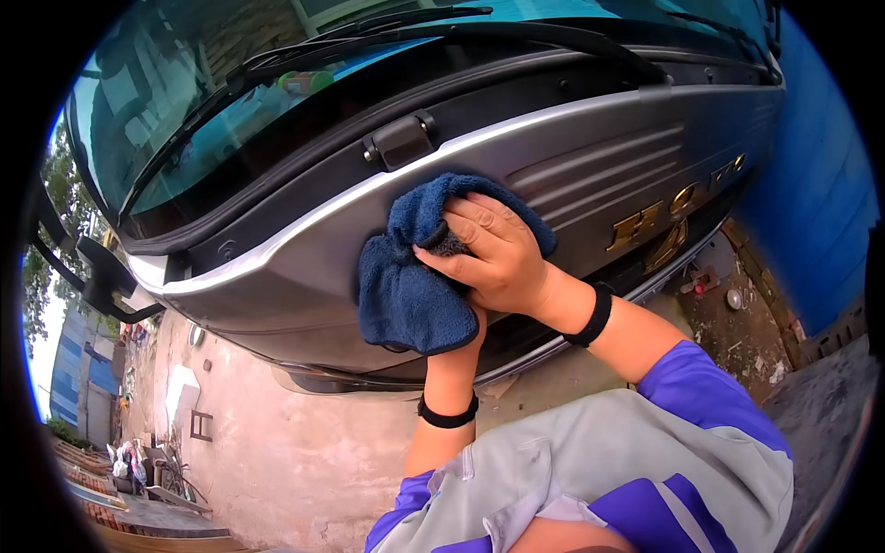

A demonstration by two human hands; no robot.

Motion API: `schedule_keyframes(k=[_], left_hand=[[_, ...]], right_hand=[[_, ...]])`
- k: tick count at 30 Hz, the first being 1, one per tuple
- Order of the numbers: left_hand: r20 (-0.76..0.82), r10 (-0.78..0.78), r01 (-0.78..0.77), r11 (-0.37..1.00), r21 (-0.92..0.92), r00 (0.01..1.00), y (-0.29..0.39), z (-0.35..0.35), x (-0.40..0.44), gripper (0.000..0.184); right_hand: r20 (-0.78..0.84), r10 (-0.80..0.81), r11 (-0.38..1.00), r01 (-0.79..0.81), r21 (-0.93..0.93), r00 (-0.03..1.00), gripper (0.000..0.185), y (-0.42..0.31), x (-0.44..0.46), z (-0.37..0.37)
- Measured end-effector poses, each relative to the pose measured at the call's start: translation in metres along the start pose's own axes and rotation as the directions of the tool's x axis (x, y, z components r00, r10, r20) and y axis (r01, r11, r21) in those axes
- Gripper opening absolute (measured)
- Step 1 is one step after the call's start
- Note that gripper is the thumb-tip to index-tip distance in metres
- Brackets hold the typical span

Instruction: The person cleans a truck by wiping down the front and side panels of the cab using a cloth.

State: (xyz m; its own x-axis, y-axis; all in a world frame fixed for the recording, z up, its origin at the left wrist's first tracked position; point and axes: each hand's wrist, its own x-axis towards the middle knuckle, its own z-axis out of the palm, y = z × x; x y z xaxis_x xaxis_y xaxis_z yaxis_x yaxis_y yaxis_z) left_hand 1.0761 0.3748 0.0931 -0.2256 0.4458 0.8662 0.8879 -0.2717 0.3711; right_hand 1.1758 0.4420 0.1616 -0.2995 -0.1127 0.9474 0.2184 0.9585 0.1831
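Note:
My right hand [493, 253] presses a dark blue microfiber towel [415, 300] against the silver front panel [313, 263] of a large vehicle. Its fingers curl over a bunched fold, where a greyish patch of cloth shows between thumb and fingers. My left hand [473, 336] reaches up from below, beneath the hanging part of the same towel. Cloth and the right hand cover its fingers, so I cannot see its grip. Both wrists wear black bands.
Above the panel are a windshield wiper [553, 35] and a small black hinge-like fitting [401, 143]. Gold lettering [678, 207] sits on the panel to the right. A blue wall [816, 175] stands close on that side. A mirror [103, 276] juts out at left, above concrete ground [267, 452].

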Motion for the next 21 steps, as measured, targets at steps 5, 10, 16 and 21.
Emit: schedule_keyframes(k=[5,10,16,21], left_hand=[[0.177,0.28,-0.284,0.959,-0.005,0.943,0.021,0.003,0.032,0.047],[0.299,0.31,-0.325,0.946,0.002,0.903,0.04,0.029,0.047,0.046],[0.246,0.259,-0.271,0.962,0.016,0.934,0.066,0.073,0.047,0.042],[0.301,0.361,-0.373,0.927,-0.018,0.883,0.117,0.112,0.069,0.042]], right_hand=[[-0.11,0.008,1.0,-0.01,-0.015,0.994,0.028,0.04,-0.025,-0.023],[-0.193,-0.023,0.988,-0.007,-0.154,0.981,0.027,0.072,-0.048,-0.033],[-0.207,-0.05,0.988,0.018,-0.156,0.977,0.022,0.108,-0.053,-0.063],[-0.211,0.039,0.987,-0.071,-0.146,0.977,0.028,0.162,-0.081,-0.118]])
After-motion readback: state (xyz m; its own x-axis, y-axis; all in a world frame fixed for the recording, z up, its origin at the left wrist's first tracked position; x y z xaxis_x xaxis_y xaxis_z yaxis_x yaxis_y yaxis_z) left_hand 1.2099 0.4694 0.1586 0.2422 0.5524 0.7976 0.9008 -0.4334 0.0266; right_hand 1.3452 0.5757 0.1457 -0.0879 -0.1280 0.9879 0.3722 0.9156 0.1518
